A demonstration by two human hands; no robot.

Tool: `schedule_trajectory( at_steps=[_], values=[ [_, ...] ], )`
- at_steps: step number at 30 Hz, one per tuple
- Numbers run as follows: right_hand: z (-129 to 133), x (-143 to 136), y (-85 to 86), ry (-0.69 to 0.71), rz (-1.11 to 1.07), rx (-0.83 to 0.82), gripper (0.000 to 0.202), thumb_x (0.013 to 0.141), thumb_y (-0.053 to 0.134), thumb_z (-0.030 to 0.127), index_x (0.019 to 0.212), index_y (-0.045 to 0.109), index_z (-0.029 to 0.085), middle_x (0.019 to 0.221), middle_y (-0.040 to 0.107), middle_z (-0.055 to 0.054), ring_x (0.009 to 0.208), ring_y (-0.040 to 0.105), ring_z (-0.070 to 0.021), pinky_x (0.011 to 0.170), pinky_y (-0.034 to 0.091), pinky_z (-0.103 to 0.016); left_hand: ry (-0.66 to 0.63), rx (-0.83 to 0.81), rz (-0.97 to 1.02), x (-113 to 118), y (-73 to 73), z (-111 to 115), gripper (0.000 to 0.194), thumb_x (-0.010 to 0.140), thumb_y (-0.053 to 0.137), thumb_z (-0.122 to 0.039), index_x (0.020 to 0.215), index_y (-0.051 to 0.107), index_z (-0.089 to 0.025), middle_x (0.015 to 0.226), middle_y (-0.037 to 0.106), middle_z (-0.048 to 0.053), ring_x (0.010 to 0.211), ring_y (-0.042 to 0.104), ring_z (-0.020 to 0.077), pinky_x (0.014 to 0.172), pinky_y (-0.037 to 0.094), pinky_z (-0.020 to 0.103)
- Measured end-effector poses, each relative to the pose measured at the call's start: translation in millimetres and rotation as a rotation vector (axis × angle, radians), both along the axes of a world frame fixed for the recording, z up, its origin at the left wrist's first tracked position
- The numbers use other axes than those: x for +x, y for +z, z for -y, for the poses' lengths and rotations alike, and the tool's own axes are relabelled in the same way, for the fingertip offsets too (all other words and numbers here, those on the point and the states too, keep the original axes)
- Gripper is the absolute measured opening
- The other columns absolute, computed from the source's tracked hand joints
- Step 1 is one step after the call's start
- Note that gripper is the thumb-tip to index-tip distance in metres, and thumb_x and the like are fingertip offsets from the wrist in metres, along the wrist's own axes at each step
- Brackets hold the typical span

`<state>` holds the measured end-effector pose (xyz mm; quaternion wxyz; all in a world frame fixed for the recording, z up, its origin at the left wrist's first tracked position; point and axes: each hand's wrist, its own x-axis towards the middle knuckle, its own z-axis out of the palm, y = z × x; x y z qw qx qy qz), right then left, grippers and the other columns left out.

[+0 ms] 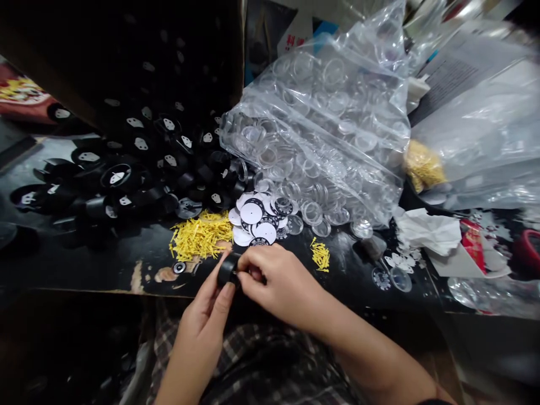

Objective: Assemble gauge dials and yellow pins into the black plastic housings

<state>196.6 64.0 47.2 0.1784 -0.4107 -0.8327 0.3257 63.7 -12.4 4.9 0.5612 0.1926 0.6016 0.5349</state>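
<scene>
My left hand (205, 315) is wrapped round a small black cup-shaped housing (228, 271), held at the table's front edge. The thumb and fingers of my right hand (276, 275) are pinched together at the housing's right side; whatever is between the fingertips is hidden. Just beyond lies a heap of thin yellow pointers (200, 235). Beside that heap is a pile of white and black printed dial discs (253, 214). A smaller cluster of yellow pointers (320, 256) lies to the right of my right hand.
Black housings (126, 188) spill from a dark box on the left. A plastic bag (324, 140) of clear round covers fills the back middle. To the right are small white pieces (400, 262), crumpled white paper (428, 229) and a bag of yellow pieces (424, 167).
</scene>
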Motion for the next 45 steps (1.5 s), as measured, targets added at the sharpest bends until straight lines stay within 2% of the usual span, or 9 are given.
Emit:
schedule_trajectory(
  at_steps=[3,7,11,20,26,32,37,41,45],
  values=[
    [-31,19,-6.1,-0.044,-0.045,0.04,0.013,0.092,0.051,0.021,0.09,0.064,0.018,0.089,0.067,-0.001,0.082,0.061,-0.0126,0.076,0.044,-0.024,0.003,0.035,0.072,0,0.3,-4,0.036,0.079,0.07,-0.037,0.114,0.068,-0.027,0.129,0.06,0.003,0.127,0.047,0.0274,0.107,0.038,0.037],
    [-80,38,-21.1,-0.28,0.357,0.32,0.045,0.086,0.042,0.005,0.13,0.05,0.011,0.135,0.049,-0.017,0.113,0.054,-0.0281,0.086,0.044,-0.041,0.046,0.042,0.207,8,2.7,-7,0.033,0.082,0.067,-0.036,0.113,0.068,-0.025,0.126,0.063,0.004,0.121,0.053,0.0271,0.096,0.05,0.037],
    [-99,47,-23.3,-0.25,0.492,0.359,0.049,0.083,0.042,0.003,0.131,0.051,0.011,0.121,0.053,-0.018,0.095,0.06,-0.0267,0.08,0.046,-0.042,0.053,0.035,0.23,10,-0.2,-8,0.035,0.08,0.069,-0.036,0.112,0.068,-0.023,0.125,0.063,0.006,0.117,0.056,0.0275,0.096,0.05,0.038],
    [-20,21,-0.9,-0.068,-0.275,-0.127,0.026,0.09,0.055,0.019,0.114,0.065,0.024,0.091,0.061,-0.002,0.083,0.059,-0.0129,0.079,0.049,-0.028,-0.005,0.033,0.533,2,3.1,-15,0.031,0.086,0.062,-0.041,0.107,0.069,-0.019,0.111,0.069,0.01,0.103,0.064,0.0243,0.089,0.053,0.036],
    [10,-2,-8.1,-0.082,-0.203,0.037,0.028,0.094,0.049,0.022,0.117,0.064,0.026,0.116,0.05,-0.007,0.096,0.055,-0.0147,0.086,0.046,-0.03,-0.059,0.117,0.261,4,-2.4,-7,0.032,0.085,0.064,-0.031,0.118,0.064,-0.032,0.132,0.058,0.001,0.12,0.053,0.0224,0.093,0.049,0.028],
    [4,-11,-3.5,-0.152,-0.082,0.107,0.037,0.099,0.035,0.036,0.072,0.052,0.017,0.067,0.052,-0.001,0.066,0.048,-0.014,0.068,0.034,-0.031,-0.168,0.179,0.039,4,7.1,2,0.03,0.081,0.069,-0.029,0.111,0.069,-0.028,0.116,0.068,0.002,0.11,0.061,0.0236,0.094,0.048,0.028],
    [7,-22,-4.7,-0.146,-0.182,0.237,0.038,0.099,0.031,0.025,0.064,0.043,0.018,0.061,0.049,0.0,0.063,0.044,-0.0133,0.065,0.029,-0.029,-0.24,0.212,-0.041,5,16.6,1,0.033,0.084,0.064,-0.032,0.116,0.066,-0.025,0.118,0.067,0.004,0.11,0.061,0.0246,0.094,0.048,0.03],
    [6,-23,-6.4,-0.048,-0.193,0.081,0.037,0.099,0.037,0.034,0.068,0.049,0.018,0.067,0.056,0.001,0.064,0.047,-0.0127,0.067,0.03,-0.028,-0.252,0.16,-0.038,-13,6.9,16,0.036,0.084,0.063,-0.038,0.117,0.064,-0.024,0.121,0.066,0.004,0.111,0.06,0.0247,0.094,0.048,0.03],
    [3,-13,-12.7,0.053,-0.209,-0.197,0.026,0.097,0.042,0.04,0.09,0.06,0.023,0.085,0.064,0.003,0.079,0.054,-0.0139,0.075,0.034,-0.027,-0.14,-0.051,-0.23,-72,-21.5,64,0.044,0.087,0.057,-0.042,0.127,0.056,-0.025,0.128,0.061,0.006,0.121,0.053,0.0266,0.106,0.037,0.039]
  ],
)
